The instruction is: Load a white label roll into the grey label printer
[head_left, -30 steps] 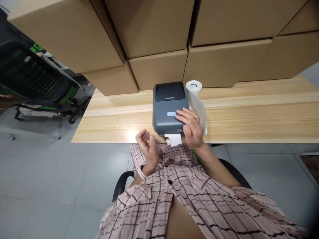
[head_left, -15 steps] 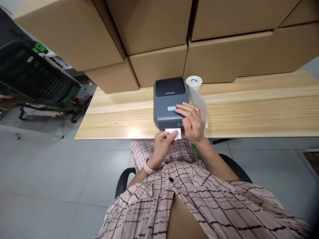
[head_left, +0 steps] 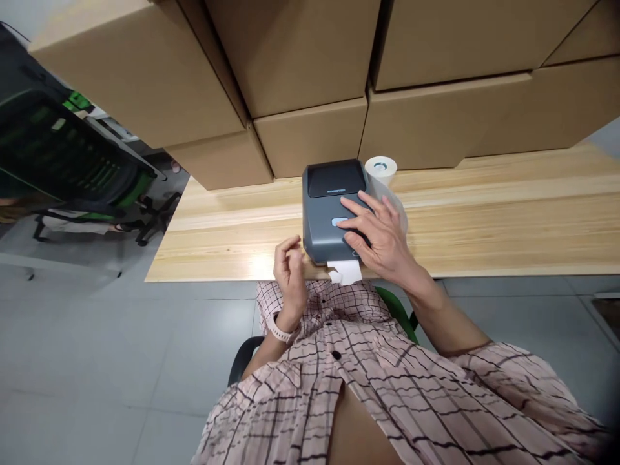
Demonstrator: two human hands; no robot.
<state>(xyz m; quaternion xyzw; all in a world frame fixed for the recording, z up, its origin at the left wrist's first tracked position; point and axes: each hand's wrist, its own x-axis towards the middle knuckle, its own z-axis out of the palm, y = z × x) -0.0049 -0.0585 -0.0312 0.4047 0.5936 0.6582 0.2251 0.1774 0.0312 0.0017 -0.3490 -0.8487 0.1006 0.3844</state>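
Two hands work at the near edge of the table (head_left: 484,219). On that edge stands the grey label printer (head_left: 329,213), with a white label (head_left: 346,271) hanging from its front slot. Spread flat, the right hand (head_left: 380,239) rests open on the printer's top. Just left of the printer, the left hand (head_left: 289,274) hovers with fingers loosely curled, holding nothing, close beside the label without touching it.
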